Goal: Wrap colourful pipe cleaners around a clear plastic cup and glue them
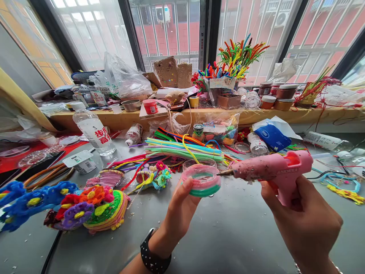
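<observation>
Pink glue gun (256, 168) is grasped in the right hand (309, 220), above the right part of the desk (228, 239); lettering on its body is read, tentatively, as "ANDELI". Clear cup (203, 182), wound with pink and green strands, is gripped by the left hand (182, 211) over the desk's middle; the nozzle is held at its side, contact uncertain. Toward the desk's far edge, pipe cleaners (182, 148) are bundled centrally; at left, a bottle (95, 131) is labelled in red, "步步高" legible; at right, a blue packet (270, 133) is marked in white, unreadable. On the ledge (125, 118) beyond, a card (222, 83) is seen, its writing too small.
</observation>
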The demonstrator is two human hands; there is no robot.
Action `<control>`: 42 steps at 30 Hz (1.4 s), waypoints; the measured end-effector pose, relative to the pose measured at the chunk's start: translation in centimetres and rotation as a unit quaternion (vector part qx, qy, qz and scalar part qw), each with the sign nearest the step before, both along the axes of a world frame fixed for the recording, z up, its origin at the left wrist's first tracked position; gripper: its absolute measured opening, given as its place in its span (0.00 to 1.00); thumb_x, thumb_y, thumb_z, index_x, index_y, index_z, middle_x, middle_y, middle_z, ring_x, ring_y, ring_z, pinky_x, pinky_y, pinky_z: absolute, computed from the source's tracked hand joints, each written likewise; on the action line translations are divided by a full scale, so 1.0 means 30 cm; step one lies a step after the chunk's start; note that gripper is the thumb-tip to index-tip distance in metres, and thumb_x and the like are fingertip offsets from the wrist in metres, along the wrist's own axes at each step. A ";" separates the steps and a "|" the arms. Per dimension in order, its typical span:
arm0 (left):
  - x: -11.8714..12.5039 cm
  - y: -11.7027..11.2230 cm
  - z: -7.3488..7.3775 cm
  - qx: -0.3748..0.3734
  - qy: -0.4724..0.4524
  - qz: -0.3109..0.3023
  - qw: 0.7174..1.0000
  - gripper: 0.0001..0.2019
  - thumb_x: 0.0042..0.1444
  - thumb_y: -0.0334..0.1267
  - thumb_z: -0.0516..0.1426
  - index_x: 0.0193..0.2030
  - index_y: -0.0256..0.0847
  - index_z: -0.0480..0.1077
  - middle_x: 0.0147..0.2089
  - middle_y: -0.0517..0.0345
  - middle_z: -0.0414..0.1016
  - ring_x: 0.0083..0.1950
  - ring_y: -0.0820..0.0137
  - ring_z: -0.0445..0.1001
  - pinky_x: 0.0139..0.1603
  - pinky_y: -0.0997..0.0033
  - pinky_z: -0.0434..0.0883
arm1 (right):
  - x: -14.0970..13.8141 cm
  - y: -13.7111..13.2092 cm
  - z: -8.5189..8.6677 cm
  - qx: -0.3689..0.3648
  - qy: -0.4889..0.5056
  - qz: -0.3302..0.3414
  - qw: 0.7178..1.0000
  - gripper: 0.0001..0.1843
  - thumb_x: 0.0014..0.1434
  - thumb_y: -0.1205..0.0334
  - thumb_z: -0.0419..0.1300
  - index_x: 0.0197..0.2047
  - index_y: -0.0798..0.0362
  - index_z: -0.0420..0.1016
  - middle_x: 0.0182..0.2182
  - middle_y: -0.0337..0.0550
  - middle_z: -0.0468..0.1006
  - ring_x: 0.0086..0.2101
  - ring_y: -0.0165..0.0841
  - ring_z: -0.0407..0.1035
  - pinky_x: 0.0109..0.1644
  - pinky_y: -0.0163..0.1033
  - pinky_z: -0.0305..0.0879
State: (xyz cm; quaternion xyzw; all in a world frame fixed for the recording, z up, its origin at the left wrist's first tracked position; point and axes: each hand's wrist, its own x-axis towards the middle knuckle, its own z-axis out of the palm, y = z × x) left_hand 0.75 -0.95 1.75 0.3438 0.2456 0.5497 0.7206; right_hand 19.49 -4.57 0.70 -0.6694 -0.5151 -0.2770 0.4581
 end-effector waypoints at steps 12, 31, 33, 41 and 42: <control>-0.006 0.008 -0.010 0.003 -0.012 -0.007 1.000 0.18 0.49 0.48 0.59 0.43 0.40 0.73 0.44 0.52 0.78 0.49 0.57 0.73 0.51 0.59 0.66 | 0.005 -0.003 0.001 -0.005 -0.004 0.009 1.000 0.19 0.55 0.48 0.55 0.22 0.50 0.55 0.13 0.33 0.58 0.15 0.26 0.54 0.20 0.34 0.49; -0.009 0.003 -0.012 0.006 -0.016 -0.009 1.000 0.20 0.49 0.49 0.59 0.45 0.39 0.73 0.47 0.52 0.77 0.54 0.57 0.70 0.58 0.59 0.63 | 0.009 -0.002 -0.005 -0.001 -0.024 0.005 1.000 0.19 0.56 0.49 0.55 0.23 0.50 0.54 0.14 0.35 0.58 0.16 0.27 0.54 0.21 0.34 0.48; -0.010 0.003 -0.012 0.008 -0.012 -0.009 1.000 0.19 0.49 0.49 0.59 0.44 0.39 0.74 0.47 0.52 0.77 0.55 0.57 0.70 0.58 0.60 0.63 | 0.010 -0.001 -0.005 0.000 -0.026 0.006 1.000 0.19 0.56 0.49 0.55 0.23 0.50 0.54 0.14 0.35 0.58 0.16 0.27 0.53 0.21 0.34 0.48; -0.005 -0.002 -0.007 -0.004 -0.031 -0.002 1.000 0.19 0.48 0.49 0.60 0.44 0.39 0.74 0.47 0.52 0.78 0.52 0.58 0.72 0.56 0.62 0.64 | 0.012 0.001 -0.001 0.002 -0.037 0.007 0.999 0.19 0.58 0.50 0.54 0.23 0.51 0.54 0.15 0.35 0.58 0.16 0.27 0.53 0.21 0.34 0.47; -0.005 -0.002 -0.006 -0.005 -0.031 -0.004 0.999 0.19 0.48 0.49 0.60 0.44 0.39 0.74 0.46 0.53 0.78 0.52 0.59 0.72 0.56 0.62 0.65 | 0.012 0.001 -0.001 0.003 -0.040 0.006 0.999 0.19 0.58 0.50 0.54 0.23 0.51 0.54 0.15 0.35 0.58 0.16 0.27 0.53 0.21 0.34 0.47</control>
